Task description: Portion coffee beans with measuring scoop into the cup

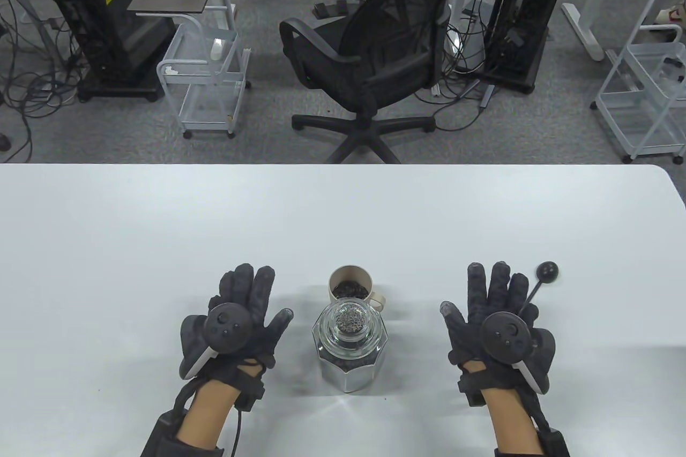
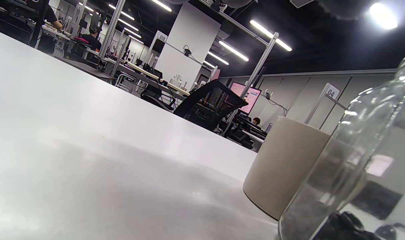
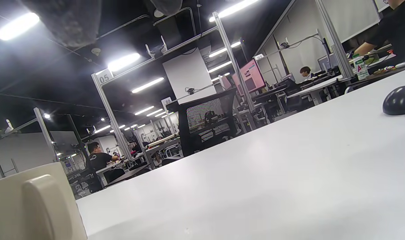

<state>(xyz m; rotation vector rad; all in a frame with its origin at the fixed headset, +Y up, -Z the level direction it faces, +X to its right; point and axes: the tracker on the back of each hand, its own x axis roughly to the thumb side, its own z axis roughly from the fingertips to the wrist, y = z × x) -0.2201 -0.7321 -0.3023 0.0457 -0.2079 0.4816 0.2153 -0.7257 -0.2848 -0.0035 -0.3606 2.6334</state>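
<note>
Left hand (image 1: pixel 236 317): lies flat on the table (image 1: pixel 107 242), palm down, fingers straight and slightly spread, gripping nothing. It sits at 9 o'clock from the jar, clearly apart from it.
Right hand (image 1: pixel 496 317): flat on the table, palm down, fingers straight and spread, gripping nothing. It sits at 3 o'clock from the jar, well apart.
Cup (image 1: pixel 351 285): beige, upright, handle towards 4 o'clock. Dark coffee beans (image 1: pixel 349 291) show inside. It stands at 12 o'clock from the jar, just beside it; whether they touch cannot be told.
Jar (image 1: pixel 351 344): clear faceted glass, upright between the two hands, with a round glass stopper (image 1: pixel 351 320) seated in its mouth. In the left wrist view the jar wall (image 2: pixel 355 173) stands in front of the cup (image 2: pixel 282 166).
Measuring scoop (image 1: pixel 541 283): black, lying on the table. Round bowl at 1 o'clock from the right hand; the thin handle runs back under the outer fingers. Contact with the glove cannot be told. The bowl (image 3: pixel 399 100) appears at the right edge of the right wrist view.
Background: black office chair (image 1: pixel 386 60) beyond the far table edge.
</note>
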